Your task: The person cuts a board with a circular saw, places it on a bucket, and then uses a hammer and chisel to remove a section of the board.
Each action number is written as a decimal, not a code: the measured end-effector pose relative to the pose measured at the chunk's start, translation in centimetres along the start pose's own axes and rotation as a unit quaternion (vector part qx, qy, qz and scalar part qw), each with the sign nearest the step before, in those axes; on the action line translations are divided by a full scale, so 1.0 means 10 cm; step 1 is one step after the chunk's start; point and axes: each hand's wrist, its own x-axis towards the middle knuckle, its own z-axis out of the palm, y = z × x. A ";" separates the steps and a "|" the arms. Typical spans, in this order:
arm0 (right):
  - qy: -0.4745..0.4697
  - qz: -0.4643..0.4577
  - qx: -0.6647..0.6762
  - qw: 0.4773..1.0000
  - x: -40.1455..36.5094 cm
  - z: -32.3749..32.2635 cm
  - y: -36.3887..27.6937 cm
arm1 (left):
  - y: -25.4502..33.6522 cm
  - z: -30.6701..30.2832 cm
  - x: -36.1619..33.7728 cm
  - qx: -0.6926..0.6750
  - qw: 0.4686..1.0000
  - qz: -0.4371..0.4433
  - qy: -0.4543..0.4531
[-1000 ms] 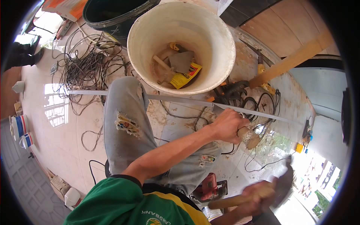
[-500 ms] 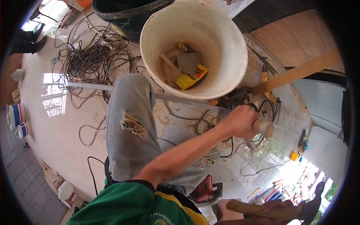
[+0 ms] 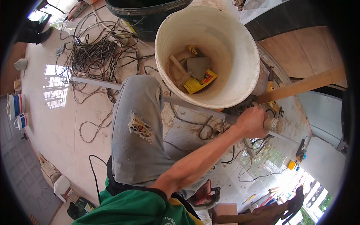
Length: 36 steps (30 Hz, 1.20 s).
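Observation:
My left hand (image 3: 253,122) is closed around a wooden-handled tool (image 3: 275,125), whose blunt, wrapped end sticks out on the right. The hand is over a long pale metal strip (image 3: 191,106), beside the white bucket (image 3: 240,75). At the bottom right, my right hand (image 3: 268,213) grips a hammer (image 3: 296,199) by its wooden handle. Inside the bucket are a yellow packet (image 3: 200,81), a grey blade-like piece (image 3: 198,67) and a stick-like handle (image 3: 177,64).
Tangled dark cables (image 3: 93,56) lie at the upper left. A dark tub (image 3: 150,22) stands behind the bucket. A wooden plank (image 3: 303,85) slants in from the right. A red tool case (image 3: 204,194) is near my knee (image 3: 138,112). Someone's feet show at upper left.
The view has shifted, so the bucket and knee appear farther right and lower. The hammer and my right hand appear lower left, with the hammer head tilted more upright. Both grips persist.

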 end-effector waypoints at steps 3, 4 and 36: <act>0.015 0.009 -0.028 0.999 0.02 0.06 0.03 | -0.03 0.04 -0.08 0.020 0.999 0.032 0.006; 0.024 0.013 -0.040 0.999 0.04 0.07 0.03 | -0.05 0.03 -0.10 0.036 0.998 0.047 0.014; -0.148 -0.163 -0.481 0.849 0.29 0.84 0.14 | -0.37 0.04 -0.49 -0.022 0.968 0.244 0.056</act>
